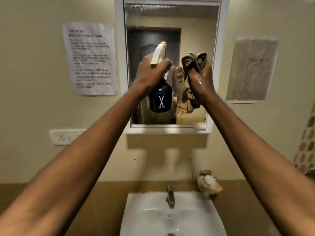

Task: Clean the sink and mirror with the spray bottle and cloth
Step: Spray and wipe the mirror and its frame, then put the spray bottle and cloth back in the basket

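Holding spray bottle [160,97] and cloth [194,61]; sink [136,215] possibly wet.

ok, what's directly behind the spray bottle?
The mirror, wet and streaked, is behind the spray bottle, which the left hand holds up. The bottle and hand cover the glass behind them. The right hand grips a cloth beside it.

Spray bottle [160,92] and cloth [187,97] block the mirror's [153,17] middle.
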Available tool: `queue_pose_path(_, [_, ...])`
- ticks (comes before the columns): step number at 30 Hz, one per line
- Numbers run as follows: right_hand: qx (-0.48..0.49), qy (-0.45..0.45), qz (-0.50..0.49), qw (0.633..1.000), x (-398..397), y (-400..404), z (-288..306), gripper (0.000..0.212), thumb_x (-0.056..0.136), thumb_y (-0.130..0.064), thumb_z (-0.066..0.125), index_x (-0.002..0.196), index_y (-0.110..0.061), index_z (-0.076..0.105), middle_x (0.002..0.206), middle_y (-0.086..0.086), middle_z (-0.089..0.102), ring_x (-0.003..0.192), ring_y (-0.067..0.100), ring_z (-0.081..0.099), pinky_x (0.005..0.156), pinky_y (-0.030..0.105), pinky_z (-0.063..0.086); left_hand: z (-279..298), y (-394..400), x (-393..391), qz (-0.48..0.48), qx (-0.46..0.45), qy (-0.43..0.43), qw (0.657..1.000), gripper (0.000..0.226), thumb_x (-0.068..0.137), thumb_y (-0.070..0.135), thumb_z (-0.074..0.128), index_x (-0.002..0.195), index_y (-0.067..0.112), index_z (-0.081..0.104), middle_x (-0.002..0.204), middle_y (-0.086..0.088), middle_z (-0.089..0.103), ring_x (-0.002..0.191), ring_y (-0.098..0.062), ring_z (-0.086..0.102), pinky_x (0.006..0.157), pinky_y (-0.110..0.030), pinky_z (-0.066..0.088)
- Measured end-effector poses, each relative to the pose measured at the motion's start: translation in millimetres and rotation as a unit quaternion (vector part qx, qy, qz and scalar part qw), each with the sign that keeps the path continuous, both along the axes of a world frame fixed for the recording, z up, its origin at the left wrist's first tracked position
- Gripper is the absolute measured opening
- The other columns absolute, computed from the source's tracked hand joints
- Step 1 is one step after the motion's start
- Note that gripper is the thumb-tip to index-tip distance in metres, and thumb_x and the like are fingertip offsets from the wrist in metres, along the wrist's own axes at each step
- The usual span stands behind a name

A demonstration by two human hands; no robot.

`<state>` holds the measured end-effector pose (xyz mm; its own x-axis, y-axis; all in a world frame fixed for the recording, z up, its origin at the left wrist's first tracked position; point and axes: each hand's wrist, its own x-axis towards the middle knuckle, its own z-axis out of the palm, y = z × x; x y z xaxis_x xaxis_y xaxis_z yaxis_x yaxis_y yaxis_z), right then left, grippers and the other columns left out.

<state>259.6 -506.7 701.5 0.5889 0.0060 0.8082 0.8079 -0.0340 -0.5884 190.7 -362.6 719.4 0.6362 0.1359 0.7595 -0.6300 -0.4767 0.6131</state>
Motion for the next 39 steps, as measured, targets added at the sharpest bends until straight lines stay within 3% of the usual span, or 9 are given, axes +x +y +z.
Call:
queue_pose_path(6, [-0.024, 0.07, 0.063, 0.995, -12.9, -31.1, -85.7, 0.046, 0.087, -0.034, 0.065, 0.12, -0.003, 0.058, 0.112, 0.01, 0.067, 0.104, 0.016, 0.063, 0.091, 0.036, 0.053, -75.3, -33.6, -3.7, 0.059, 0.029, 0.021, 0.998, 0.03, 0.086, 0.028, 0.058, 0.103, 0.004, 0.063, 0.091, -0.014, 0.069, 0.074, -0.024, 0.064, 0.061, -0.029, 0.053])
queue_pose_path(8, [-0.026, 0.089, 0.081, 0.992, -18.6, -38.2, -110.7, 0.056, 0.085, -0.039, 0.066, 0.125, -0.002, 0.054, 0.117, 0.01, 0.065, 0.108, 0.015, 0.062, 0.094, 0.033, 0.051, -100.2, -41.4, -10.5, 0.056, 0.028, 0.027, 0.998, 0.02, 0.088, 0.022, 0.06, 0.103, 0.008, 0.06, 0.091, -0.012, 0.065, 0.076, -0.02, 0.061, 0.061, -0.022, 0.051])
queue_pose_path(12, [-0.009, 0.124, 0.091, 0.988, -28.3, -48.5, -157.2, 0.042, 0.09, -0.024, 0.064, 0.123, 0.0, 0.055, 0.113, 0.006, 0.065, 0.1, 0.002, 0.062, 0.085, 0.015, 0.048, -143.9, -46.9, -21.5, 0.057, 0.007, 0.059, 0.997, 0.016, 0.085, 0.023, 0.061, 0.097, 0.012, 0.06, 0.084, 0.001, 0.063, 0.074, -0.013, 0.059, 0.069, -0.029, 0.05])
queue_pose_path(16, [-0.004, 0.145, 0.094, 0.985, -35.7, -53.5, -194.1, 0.018, 0.09, -0.017, 0.063, 0.106, -0.01, 0.063, 0.095, -0.004, 0.066, 0.084, -0.005, 0.061, 0.078, 0.016, 0.048, -184.3, -44.9, -30.4, 0.055, -0.002, 0.094, 0.994, 0.021, 0.083, 0.022, 0.059, 0.098, 0.007, 0.062, 0.09, -0.011, 0.067, 0.081, -0.025, 0.063, 0.074, -0.039, 0.053])
queue_pose_path(18, [-0.004, 0.163, 0.095, 0.982, -39.6, -51.7, -210.2, 0.02, 0.089, -0.019, 0.063, 0.106, -0.007, 0.063, 0.092, -0.003, 0.066, 0.081, -0.006, 0.061, 0.075, 0.014, 0.047, -201.7, -42.1, -35.0, 0.05, -0.001, 0.108, 0.993, 0.018, 0.083, 0.021, 0.059, 0.096, 0.008, 0.061, 0.09, -0.01, 0.067, 0.079, -0.024, 0.062, 0.074, -0.04, 0.053])
queue_pose_path(23, [-0.026, 0.175, 0.101, 0.979, -50.2, -44.7, -236.4, 0.036, 0.089, -0.017, 0.065, 0.116, 0.006, 0.057, 0.106, 0.01, 0.063, 0.089, -0.006, 0.059, 0.082, 0.011, 0.045, -230.0, -38.7, -45.8, 0.049, -0.015, 0.127, 0.991, 0.018, 0.083, 0.021, 0.059, 0.097, 0.009, 0.061, 0.088, -0.011, 0.067, 0.071, -0.014, 0.058, 0.068, -0.032, 0.049])
queue_pose_path(29, [-0.011, 0.208, 0.104, 0.973, -63.2, -35.6, -252.3, 0.048, 0.085, -0.027, 0.065, 0.12, 0.005, 0.054, 0.109, 0.007, 0.062, 0.092, -0.005, 0.059, 0.081, 0.01, 0.044, -250.2, -27.1, -53.2, 0.062, -0.033, 0.136, 0.988, 0.018, 0.083, 0.02, 0.058, 0.101, 0.016, 0.062, 0.085, -0.008, 0.066, 0.066, -0.012, 0.056, 0.065, -0.03, 0.049])
queue_pose_path(34, [-0.02, 0.217, 0.111, 0.97, -70.4, -8.0, -258.5, 0.046, 0.088, -0.026, 0.065, 0.117, 0.007, 0.053, 0.106, 0.008, 0.061, 0.088, -0.006, 0.058, 0.08, 0.01, 0.044, -260.4, 1.8, -66.5, 0.08, -0.038, 0.129, 0.988, 0.021, 0.085, 0.02, 0.057, 0.105, 0.021, 0.062, 0.1, -0.005, 0.067, 0.078, -0.012, 0.062, 0.074, -0.032, 0.052])
queue_pose_path(39, [-0.029, 0.232, 0.159, 0.959, -82.9, 49.6, -266.5, 0.053, 0.083, -0.035, 0.064, 0.114, 0.006, 0.055, 0.103, 0.01, 0.062, 0.089, 0.004, 0.059, 0.079, 0.016, 0.047, -269.2, 55.1, -87.4, 0.122, -0.025, 0.129, 0.984, 0.026, 0.085, 0.018, 0.058, 0.11, 0.015, 0.062, 0.1, 0.0, 0.063, 0.084, -0.009, 0.059, 0.074, -0.022, 0.047])
